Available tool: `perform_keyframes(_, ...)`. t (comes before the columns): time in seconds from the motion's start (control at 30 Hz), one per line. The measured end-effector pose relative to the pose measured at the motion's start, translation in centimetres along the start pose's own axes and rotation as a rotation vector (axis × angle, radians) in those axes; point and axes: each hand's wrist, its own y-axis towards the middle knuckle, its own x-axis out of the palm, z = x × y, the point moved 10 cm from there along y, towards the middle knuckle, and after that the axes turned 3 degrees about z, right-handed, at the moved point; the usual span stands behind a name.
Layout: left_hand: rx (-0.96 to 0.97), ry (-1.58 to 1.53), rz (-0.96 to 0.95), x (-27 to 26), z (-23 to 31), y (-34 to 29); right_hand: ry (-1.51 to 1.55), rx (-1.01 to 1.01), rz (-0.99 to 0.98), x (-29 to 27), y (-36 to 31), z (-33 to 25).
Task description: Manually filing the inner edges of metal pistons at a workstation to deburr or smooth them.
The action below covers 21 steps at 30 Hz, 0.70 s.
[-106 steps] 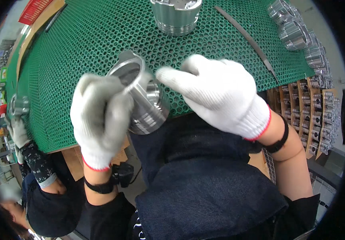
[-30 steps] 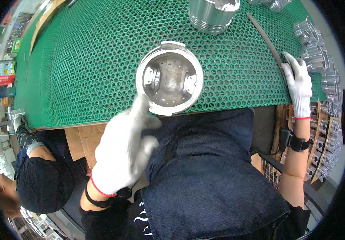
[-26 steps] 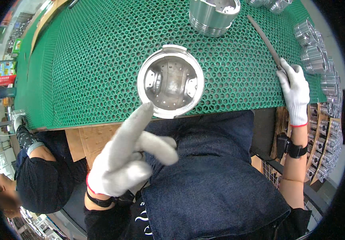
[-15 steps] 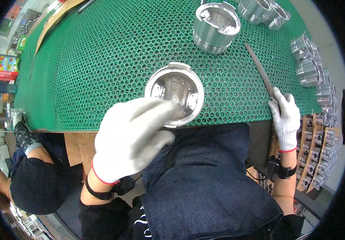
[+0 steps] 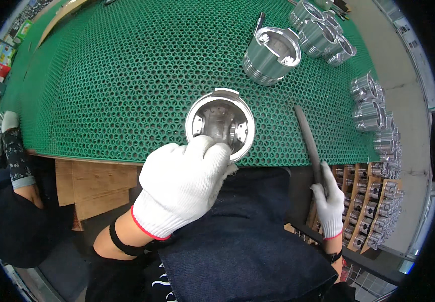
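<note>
A shiny metal piston [image 5: 195,118] stands on the green mat with its hollow side up, near the mat's front edge. My left hand [image 5: 182,178], in a white knitted glove, is closed on its near rim, fingers curled over into the opening. Farther right, my gloved right hand [image 5: 329,199] grips the lower end of a long grey flat file [image 5: 306,132], whose tip points away over the mat, apart from the piston. A second piston [image 5: 268,61] stands tilted in view behind, with a dark pen [image 5: 260,21] beside it.
The green honeycomb mat [image 5: 111,95] covers the table. Several pistons [image 5: 318,38] stand at the far right, more [image 5: 368,115] along the right edge. Below right is a wooden rack [image 5: 362,217] of pistons. A co-worker's sleeve [image 5: 17,156] shows at left, above cardboard [image 5: 96,183].
My left hand has come down from above the piston and closed on its near rim. My right hand has drawn the file nearer to me. The whole view has shifted.
</note>
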Motion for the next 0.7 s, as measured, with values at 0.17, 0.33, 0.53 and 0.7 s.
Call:
perform_keyframes(0.17,0.012,0.040,-0.013,0.3,0.4,-0.2,-0.219,-0.644,0.127,-3.8,-0.2,-11.9)
perform_keyframes(0.33,-0.002,0.081,-0.025,0.3,0.4,-0.1,-0.635,-0.835,-0.035,-0.9,2.8,-20.6)
perform_keyframes(0.53,0.039,0.035,-0.045,0.5,0.2,0.3,-0.396,-1.035,0.192,2.8,7.3,-26.8)
perform_keyframes(0.7,0.109,-0.039,-0.185,0.3,-0.8,0.4,-0.254,-1.026,0.046,-0.9,6.9,-20.6)
